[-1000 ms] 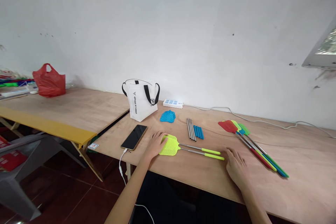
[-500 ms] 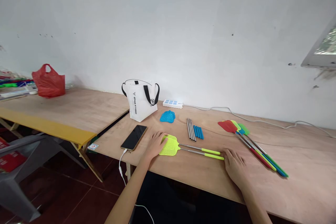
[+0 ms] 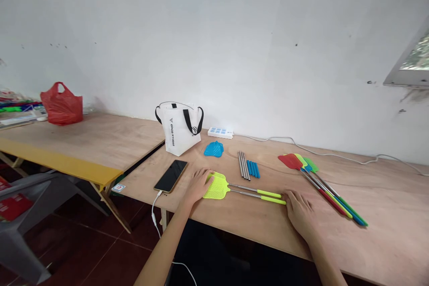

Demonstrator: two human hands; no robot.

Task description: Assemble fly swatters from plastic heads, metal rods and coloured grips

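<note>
Along the front edge of a wooden table [image 3: 385,241], a person's left hand [image 3: 198,184] lies flat, its fingers loosely spread over the mesh heads of two lime fly swatters [image 3: 217,187], clasping nothing. The right hand [image 3: 298,208] rests at the other end of the pair, its fingers slack and slightly bent at the handle tips, with no grip on them that I can see; whether the fingertips actually touch is hard to make out. The step in hand looks like steadying and lining up the pair; any lift from here would call for fingers curled under the thin shafts. Toward the table's back edge lie metal tubes [image 3: 244,166], blue grips [image 3: 253,169] and blue swatter heads [image 3: 213,149]. Beyond the right hand, four assembled swatters [image 3: 330,191] lie aslant. Near the left edge are a dark-screened phone [image 3: 170,176] and a white tote bag [image 3: 177,136], with a power strip [image 3: 220,132] by the back edge.
</note>
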